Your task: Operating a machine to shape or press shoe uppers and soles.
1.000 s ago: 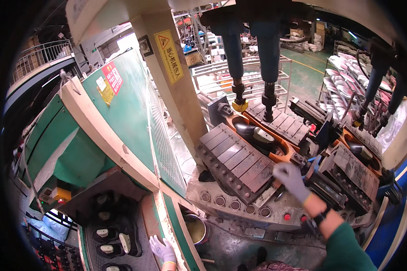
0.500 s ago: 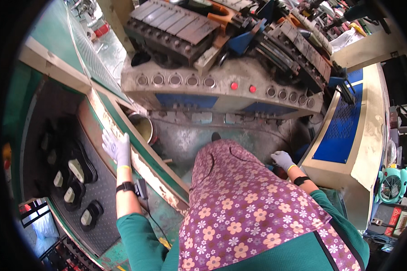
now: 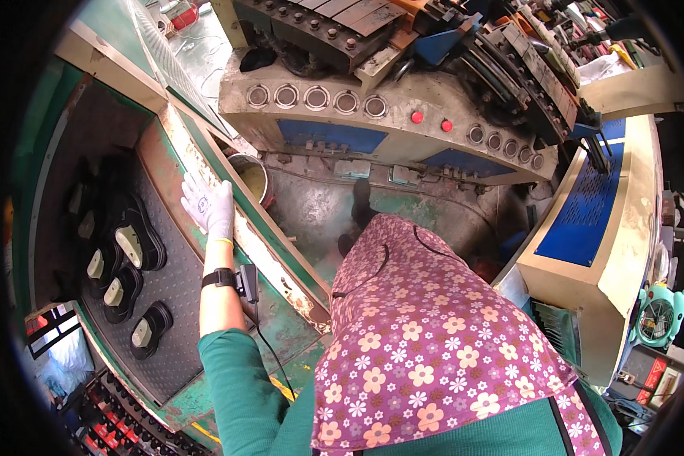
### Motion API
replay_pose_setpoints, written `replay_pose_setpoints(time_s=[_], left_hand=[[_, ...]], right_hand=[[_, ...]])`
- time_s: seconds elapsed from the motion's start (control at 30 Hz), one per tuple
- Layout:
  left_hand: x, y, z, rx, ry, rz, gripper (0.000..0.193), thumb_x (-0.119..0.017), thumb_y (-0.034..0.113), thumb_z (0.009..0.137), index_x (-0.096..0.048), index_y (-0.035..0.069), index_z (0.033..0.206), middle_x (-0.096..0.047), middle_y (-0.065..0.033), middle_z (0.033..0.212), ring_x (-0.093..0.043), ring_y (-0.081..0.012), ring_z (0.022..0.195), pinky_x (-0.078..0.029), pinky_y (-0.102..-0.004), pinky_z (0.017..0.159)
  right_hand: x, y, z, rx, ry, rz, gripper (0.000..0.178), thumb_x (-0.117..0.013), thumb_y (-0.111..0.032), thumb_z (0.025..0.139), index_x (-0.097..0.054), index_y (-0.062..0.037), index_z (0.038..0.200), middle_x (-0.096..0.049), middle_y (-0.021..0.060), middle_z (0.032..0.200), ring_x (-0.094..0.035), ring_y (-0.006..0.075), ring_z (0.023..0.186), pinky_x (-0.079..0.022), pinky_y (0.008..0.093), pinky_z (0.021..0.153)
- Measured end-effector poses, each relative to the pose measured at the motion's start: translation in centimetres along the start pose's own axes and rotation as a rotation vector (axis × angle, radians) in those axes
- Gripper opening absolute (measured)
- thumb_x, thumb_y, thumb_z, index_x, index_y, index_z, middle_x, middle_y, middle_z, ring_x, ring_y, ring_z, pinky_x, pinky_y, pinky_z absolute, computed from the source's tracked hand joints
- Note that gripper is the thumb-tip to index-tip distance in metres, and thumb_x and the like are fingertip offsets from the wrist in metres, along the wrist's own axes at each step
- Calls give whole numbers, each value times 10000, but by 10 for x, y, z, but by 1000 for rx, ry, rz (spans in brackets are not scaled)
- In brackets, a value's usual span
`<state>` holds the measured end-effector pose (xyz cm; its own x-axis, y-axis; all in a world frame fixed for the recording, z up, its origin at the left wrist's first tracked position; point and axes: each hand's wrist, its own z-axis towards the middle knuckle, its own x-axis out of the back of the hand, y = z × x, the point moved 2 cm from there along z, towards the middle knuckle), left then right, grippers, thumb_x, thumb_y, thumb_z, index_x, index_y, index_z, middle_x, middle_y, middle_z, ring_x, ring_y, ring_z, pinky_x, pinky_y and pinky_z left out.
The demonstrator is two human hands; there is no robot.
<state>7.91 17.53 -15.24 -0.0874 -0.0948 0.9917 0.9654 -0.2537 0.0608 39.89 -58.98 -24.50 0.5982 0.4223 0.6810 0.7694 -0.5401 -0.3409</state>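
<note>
Black shoes (image 3: pixel 150 243) sit on the dark studded shelf (image 3: pixel 176 295) toward nine o'clock; your gloved left hand (image 3: pixel 209 204), spread apart, lies over its peeling rail (image 3: pixel 264 257). Your right hand's state cannot be told. Machinery (image 3: pixel 395 128) stands at twelve, a turquoise fan (image 3: pixel 656 318) near four.

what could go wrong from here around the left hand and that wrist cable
The left hand lies over the chipped, flaking ledge, so its glove might snag.
The loose black cable from the wrist device could catch on something if the arm moves.
The bucket beside the ledge might get knocked by a foot.
</note>
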Motion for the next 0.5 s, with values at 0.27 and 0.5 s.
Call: replay_pose_setpoints(time_s=[0.27,0.5], left_hand=[[29,6,-14,-77,170,-167,812,-748,317,727,-423,18,1408,-495,-208,1361,-446,-367,1258,-348,-472,1056],[18,-16,-18,-19,76,-22,871,-733,362,749,-356,37,1464,-403,-181,1494,-357,-354,1384,-281,-489,1131]], right_hand=[[86,-52,56,-448,119,430,309,-524,-366,859,-679,-100,832,-702,102,870,-684,318,877,-541,419,764],[139,-79,85,-550,173,576,365,-551,-427,904,-720,-104,922,-725,135,924,-690,320,889,-535,409,776]])
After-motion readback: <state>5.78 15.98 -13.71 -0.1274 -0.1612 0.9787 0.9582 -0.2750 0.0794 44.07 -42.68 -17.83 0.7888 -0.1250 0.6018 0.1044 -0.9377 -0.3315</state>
